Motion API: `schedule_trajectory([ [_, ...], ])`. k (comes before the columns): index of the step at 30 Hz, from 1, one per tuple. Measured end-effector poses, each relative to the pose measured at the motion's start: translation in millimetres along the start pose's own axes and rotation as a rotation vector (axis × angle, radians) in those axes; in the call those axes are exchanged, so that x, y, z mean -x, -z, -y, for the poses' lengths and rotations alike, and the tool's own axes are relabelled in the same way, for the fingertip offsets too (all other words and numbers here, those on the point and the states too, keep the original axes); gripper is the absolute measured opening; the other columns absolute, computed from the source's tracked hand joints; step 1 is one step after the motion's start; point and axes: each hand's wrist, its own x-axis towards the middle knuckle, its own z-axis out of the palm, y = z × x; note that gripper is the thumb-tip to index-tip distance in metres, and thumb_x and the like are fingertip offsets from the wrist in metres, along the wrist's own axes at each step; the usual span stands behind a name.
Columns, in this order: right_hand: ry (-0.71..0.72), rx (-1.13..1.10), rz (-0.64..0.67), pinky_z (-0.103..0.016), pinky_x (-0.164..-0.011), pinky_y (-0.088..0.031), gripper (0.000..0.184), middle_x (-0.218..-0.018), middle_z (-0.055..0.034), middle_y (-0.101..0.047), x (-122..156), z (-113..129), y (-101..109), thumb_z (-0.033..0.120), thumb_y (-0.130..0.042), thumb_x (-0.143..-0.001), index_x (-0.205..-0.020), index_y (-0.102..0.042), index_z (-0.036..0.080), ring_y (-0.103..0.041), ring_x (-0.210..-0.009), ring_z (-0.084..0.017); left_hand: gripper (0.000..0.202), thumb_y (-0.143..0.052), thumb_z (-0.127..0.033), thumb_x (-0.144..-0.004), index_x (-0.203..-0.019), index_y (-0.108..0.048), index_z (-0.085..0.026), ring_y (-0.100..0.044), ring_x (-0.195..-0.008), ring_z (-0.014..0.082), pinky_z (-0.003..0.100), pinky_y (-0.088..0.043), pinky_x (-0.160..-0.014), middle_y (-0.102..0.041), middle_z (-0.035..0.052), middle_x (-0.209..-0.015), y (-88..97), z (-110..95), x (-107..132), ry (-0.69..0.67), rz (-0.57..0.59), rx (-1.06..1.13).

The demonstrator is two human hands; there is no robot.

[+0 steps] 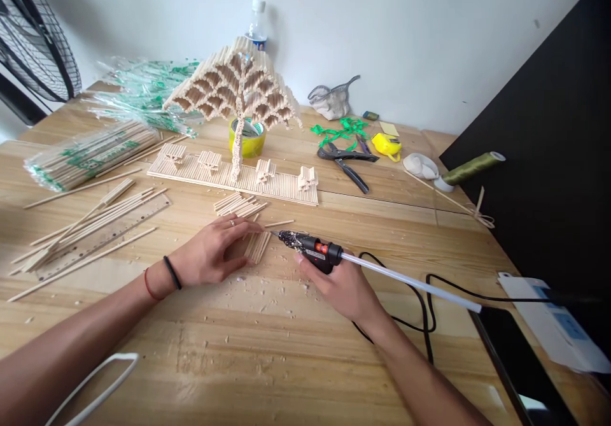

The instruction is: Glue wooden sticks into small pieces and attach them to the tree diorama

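Note:
My right hand [346, 286] is wrapped round a black hot glue gun [312, 248]. A long pale glue stick [410, 279] juts from its rear. The nozzle points left, right by a small row of short wooden sticks [258, 248]. My left hand [214, 248] steadies this row, thumb at its left side and fingertips at its far end. Just behind lies a loose pile of short sticks [238, 204]. Farther back stands a stick-built model [237, 152], with a fan-shaped honeycomb top on a trunk and a long flat base bearing several small stick pieces.
Long sticks and a clear ruler [109, 232] lie at left, near bagged sticks [95, 149]. Behind the model are a yellow tape roll [248, 139] and a bottle [258, 28]. Pliers [348, 162], a yellow tape measure [387, 146], a black cable [429, 311] and a phone [520, 362] are at right.

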Motion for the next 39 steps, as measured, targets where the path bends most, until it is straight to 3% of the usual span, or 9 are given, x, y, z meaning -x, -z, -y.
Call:
schedule_trajectory([
  [4, 0.019, -0.022, 0.051, -0.033, -0.074, -0.054, 0.026, -0.08, -0.0009, -0.072, 0, -4, 8, 0.045, -0.059, -0.098, -0.085, -0.066, 0.023, -0.067, -0.076, -0.022, 0.049, -0.07, -0.026, -0.096, -0.142, -0.054, -0.018, -0.066, -0.123, 0.0297, 0.05, -0.055, -0.107, -0.069, 0.0158, -0.137, 1.1, -1, -1, -0.012, 0.003, -0.003],
  [10, 0.028, -0.066, 0.098, -0.033, -0.075, -0.055, 0.023, -0.082, -0.0007, -0.074, -1, -1, 11, 0.043, -0.061, -0.097, -0.087, -0.067, 0.023, -0.068, -0.077, -0.022, 0.045, -0.067, -0.027, -0.098, -0.14, -0.055, -0.019, -0.066, -0.126, 0.0292, 0.051, -0.055, -0.108, -0.069, 0.0157, -0.136, 0.5, -1, -2, -0.002, -0.004, -0.02],
  [19, 0.005, -0.077, 0.09, -0.033, -0.073, -0.051, 0.028, -0.079, -0.0017, -0.07, -1, -3, 9, 0.046, -0.059, -0.097, -0.084, -0.065, 0.022, -0.065, -0.075, -0.022, 0.047, -0.07, -0.028, -0.096, -0.141, -0.056, -0.019, -0.066, -0.125, 0.029, 0.052, -0.054, -0.109, -0.069, 0.0153, -0.136, 1.0, -2, -2, 0.042, 0.002, -0.023],
  [24, -0.047, -0.074, 0.044, -0.037, -0.08, -0.05, 0.03, -0.089, -0.0054, -0.075, -3, -5, 5, 0.049, -0.057, -0.096, -0.091, -0.068, 0.021, -0.068, -0.086, -0.026, 0.046, -0.069, -0.027, -0.096, -0.139, -0.057, -0.018, -0.067, -0.123, 0.0296, 0.052, -0.055, -0.108, -0.07, 0.0153, -0.135, 1.2, -2, -2, 0.038, -0.005, -0.026],
  [39, -0.011, -0.052, 0.023, -0.033, -0.072, -0.048, 0.029, -0.075, -0.0024, -0.069, -5, -5, 0, 0.048, -0.06, -0.095, -0.082, -0.063, 0.022, -0.064, -0.074, -0.023, 0.046, -0.069, -0.028, -0.096, -0.14, -0.057, -0.018, -0.067, -0.123, 0.0298, 0.052, -0.055, -0.107, -0.07, 0.0154, -0.134, 1.3, -3, -3, 0.016, -0.006, -0.027],
])
